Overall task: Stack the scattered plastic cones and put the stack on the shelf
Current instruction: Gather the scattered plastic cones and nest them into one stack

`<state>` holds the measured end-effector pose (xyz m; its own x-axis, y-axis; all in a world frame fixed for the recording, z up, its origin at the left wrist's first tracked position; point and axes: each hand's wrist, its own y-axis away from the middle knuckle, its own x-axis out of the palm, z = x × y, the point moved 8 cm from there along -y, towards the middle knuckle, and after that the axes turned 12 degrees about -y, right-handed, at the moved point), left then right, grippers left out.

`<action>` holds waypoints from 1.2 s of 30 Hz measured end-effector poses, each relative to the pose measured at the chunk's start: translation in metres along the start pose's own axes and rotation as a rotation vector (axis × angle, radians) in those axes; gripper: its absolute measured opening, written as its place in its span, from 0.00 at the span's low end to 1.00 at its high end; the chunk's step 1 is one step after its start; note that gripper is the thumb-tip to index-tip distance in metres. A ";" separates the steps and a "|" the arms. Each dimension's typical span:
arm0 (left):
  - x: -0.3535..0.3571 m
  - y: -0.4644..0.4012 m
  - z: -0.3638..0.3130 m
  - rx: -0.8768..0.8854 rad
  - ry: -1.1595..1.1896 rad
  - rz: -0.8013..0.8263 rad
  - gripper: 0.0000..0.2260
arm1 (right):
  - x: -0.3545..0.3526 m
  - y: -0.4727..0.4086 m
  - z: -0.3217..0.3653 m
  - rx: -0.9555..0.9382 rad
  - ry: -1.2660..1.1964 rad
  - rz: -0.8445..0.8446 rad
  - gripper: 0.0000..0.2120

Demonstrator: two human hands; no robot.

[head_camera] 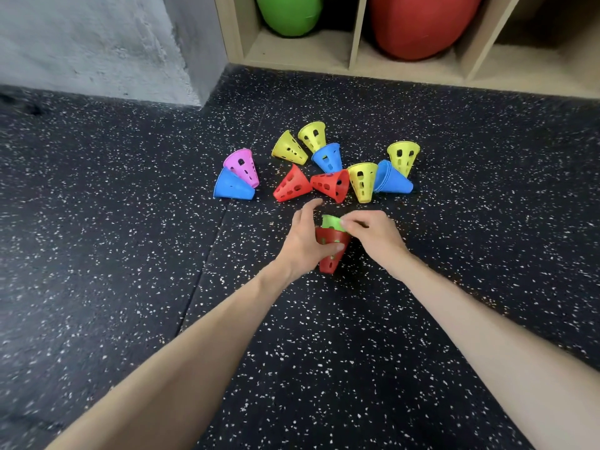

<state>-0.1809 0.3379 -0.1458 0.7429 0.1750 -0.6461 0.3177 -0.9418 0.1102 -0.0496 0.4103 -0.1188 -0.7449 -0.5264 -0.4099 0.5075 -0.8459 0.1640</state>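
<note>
Head view: my left hand (303, 243) wraps the red cone (330, 251), thumb across its front, index finger lifted clear. My right hand (373, 235) pinches the green cone (331, 221) nested inside it. Both over the floor (130, 222), near the loose cones (329, 185).

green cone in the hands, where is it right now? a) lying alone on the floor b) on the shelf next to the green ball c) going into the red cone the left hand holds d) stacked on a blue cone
c: the green cone sits partly inside the wide mouth of the red cone, which the left hand grips, while the right hand fingers pinch its rim.
</note>
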 end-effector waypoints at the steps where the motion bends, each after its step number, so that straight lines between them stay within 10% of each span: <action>1: 0.002 0.000 0.000 -0.008 0.001 0.005 0.43 | 0.004 0.000 -0.002 0.010 0.031 0.032 0.09; 10: -0.005 0.001 0.010 0.030 -0.072 -0.035 0.38 | 0.016 0.004 -0.003 0.002 0.033 0.124 0.06; 18: -0.107 0.005 0.057 -0.196 -0.317 -0.576 0.24 | 0.018 0.004 -0.006 0.049 0.020 0.132 0.07; 26: -0.135 -0.007 0.102 -0.308 -0.272 -0.344 0.22 | 0.020 0.005 -0.009 0.066 -0.001 0.108 0.07; 36: -0.125 -0.002 0.089 -0.312 -0.076 -0.481 0.11 | 0.019 0.009 -0.015 0.106 -0.042 0.083 0.07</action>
<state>-0.3271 0.2922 -0.1325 0.4308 0.5306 -0.7300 0.7768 -0.6297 0.0008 -0.0531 0.3938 -0.1385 -0.7209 -0.5960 -0.3537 0.5212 -0.8026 0.2903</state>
